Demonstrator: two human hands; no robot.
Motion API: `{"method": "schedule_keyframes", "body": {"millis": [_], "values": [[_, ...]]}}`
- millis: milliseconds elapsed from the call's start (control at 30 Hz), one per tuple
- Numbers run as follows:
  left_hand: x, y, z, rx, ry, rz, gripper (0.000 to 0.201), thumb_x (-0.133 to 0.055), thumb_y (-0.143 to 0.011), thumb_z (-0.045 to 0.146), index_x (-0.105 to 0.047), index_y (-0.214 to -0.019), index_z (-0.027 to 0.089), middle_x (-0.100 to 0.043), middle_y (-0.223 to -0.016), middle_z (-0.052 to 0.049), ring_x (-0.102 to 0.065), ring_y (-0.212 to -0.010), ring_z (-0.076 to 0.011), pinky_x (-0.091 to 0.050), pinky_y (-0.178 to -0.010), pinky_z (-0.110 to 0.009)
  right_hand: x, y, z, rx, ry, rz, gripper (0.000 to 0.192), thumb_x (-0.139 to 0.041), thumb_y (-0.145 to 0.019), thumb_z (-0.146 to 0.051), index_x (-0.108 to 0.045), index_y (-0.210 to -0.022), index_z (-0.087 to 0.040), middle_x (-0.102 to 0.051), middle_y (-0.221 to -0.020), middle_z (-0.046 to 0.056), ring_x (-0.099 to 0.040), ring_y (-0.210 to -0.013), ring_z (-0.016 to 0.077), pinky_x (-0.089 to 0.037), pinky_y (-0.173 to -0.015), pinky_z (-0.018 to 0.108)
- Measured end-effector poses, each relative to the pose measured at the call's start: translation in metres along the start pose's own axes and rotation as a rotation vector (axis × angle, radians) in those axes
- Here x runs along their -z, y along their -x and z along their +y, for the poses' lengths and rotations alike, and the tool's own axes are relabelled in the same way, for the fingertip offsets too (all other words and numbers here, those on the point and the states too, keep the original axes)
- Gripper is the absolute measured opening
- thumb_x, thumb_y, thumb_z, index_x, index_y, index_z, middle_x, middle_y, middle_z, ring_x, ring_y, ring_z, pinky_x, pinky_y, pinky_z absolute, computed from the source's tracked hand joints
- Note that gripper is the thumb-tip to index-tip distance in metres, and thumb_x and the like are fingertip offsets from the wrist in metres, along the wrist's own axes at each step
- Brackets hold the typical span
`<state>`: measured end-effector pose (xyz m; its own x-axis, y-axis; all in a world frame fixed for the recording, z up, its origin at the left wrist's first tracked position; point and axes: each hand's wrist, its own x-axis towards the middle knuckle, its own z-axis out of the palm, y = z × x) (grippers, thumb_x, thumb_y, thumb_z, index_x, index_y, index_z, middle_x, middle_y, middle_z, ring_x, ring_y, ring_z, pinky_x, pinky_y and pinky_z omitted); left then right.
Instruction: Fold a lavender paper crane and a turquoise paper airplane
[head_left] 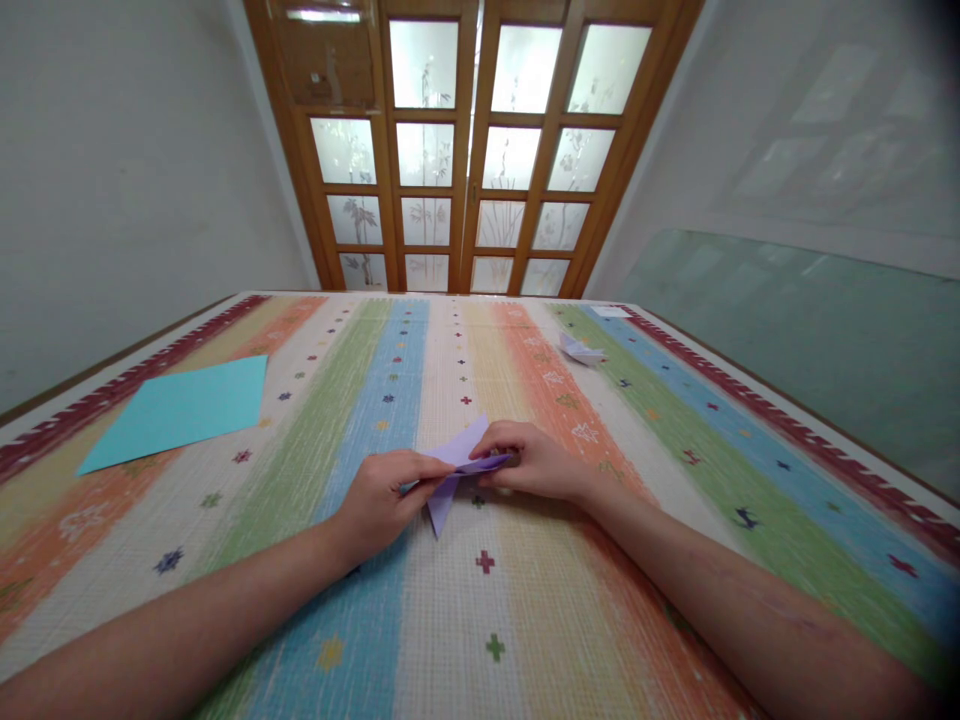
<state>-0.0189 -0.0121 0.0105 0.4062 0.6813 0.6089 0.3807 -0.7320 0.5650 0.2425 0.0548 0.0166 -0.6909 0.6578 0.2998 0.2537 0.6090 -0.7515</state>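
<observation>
Head view, only camera. Both forearms enter from the bottom corners and meet near the middle of a striped mat (600,560) patterned with small crosses and stars.

Left hand (382,500): fingers curled, thumb and forefinger pinched on the left part of a folded lilac paper (459,462). The pinch is closed on the paper; the other fingers are tucked under the palm.

Right hand (529,462): palm down, fingers (501,437) bent and pressed on the right part of the same paper, with the thumb underneath at the fold. Grip is narrow and closed on the paper.

The lilac paper sits between the two hands, just above the mat, at about the centre of the view. One pointed flap sticks up toward the far side and another points down toward the wearer. Cannot tell whether the lower tip touches the mat.

Surroundings: a flat turquoise sheet (180,410) lies on the mat well to the left, apart from both hands. A small folded white paper piece (581,350) rests on the mat further away on the right. Beyond it, near the far edge, lies a small white slip (610,312). Behind the mat stands a wooden door (472,150) with frosted panes.
</observation>
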Motion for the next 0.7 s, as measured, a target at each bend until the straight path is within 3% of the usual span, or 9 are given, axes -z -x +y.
{"method": "schedule_keyframes", "body": {"millis": [100, 200, 400, 700], "values": [[0.0008, 0.0001, 0.0017, -0.016, -0.016, 0.005, 0.021, -0.063, -0.092, 0.013, -0.074, -0.107, 0.022, -0.078, -0.098, -0.002, -0.073, -0.087, -0.0156, -0.055, -0.081, -0.027, -0.0061, -0.0015, -0.0054, 0.078, 0.044, 0.063, 0.014, -0.077, -0.079, -0.026, -0.075, -0.092, -0.021, -0.072, -0.085, 0.004, -0.063, -0.083, 0.0181, -0.047, -0.077, 0.031], [0.0008, 0.0012, 0.0013, 0.038, -0.026, 0.038, 0.02, -0.063, -0.091, 0.014, -0.075, -0.106, 0.022, -0.078, -0.096, -0.002, -0.073, -0.086, -0.0158, -0.055, -0.08, -0.028, -0.0062, -0.002, -0.0079, 0.019, -0.029, 0.059, 0.009, -0.073, -0.084, -0.027, -0.075, -0.088, -0.02, -0.071, -0.081, 0.004, -0.063, -0.078, 0.0167, -0.047, -0.072, 0.029], [-0.001, 0.0018, -0.0028, 0.223, 0.013, 0.102, 0.021, -0.066, -0.091, 0.022, -0.075, -0.11, 0.023, -0.078, -0.101, -0.003, -0.073, -0.085, -0.0161, -0.058, -0.078, -0.027, -0.0015, -0.0007, -0.0048, -0.14, -0.071, 0.095, 0.021, -0.069, -0.089, -0.037, -0.074, -0.082, -0.018, -0.068, -0.078, 0.003, -0.059, -0.073, 0.0157, -0.043, -0.067, 0.028], [0.0006, -0.0006, -0.0023, 0.318, 0.029, 0.076, 0.019, -0.066, -0.091, 0.026, -0.076, -0.107, 0.023, -0.078, -0.098, -0.003, -0.072, -0.08, -0.0156, -0.058, -0.073, -0.026, -0.0034, -0.0021, -0.005, -0.138, -0.12, 0.04, 0.035, -0.053, -0.097, -0.044, -0.066, -0.079, -0.017, -0.063, -0.077, 0.002, -0.055, -0.071, 0.0154, -0.04, -0.067, 0.027]]}}
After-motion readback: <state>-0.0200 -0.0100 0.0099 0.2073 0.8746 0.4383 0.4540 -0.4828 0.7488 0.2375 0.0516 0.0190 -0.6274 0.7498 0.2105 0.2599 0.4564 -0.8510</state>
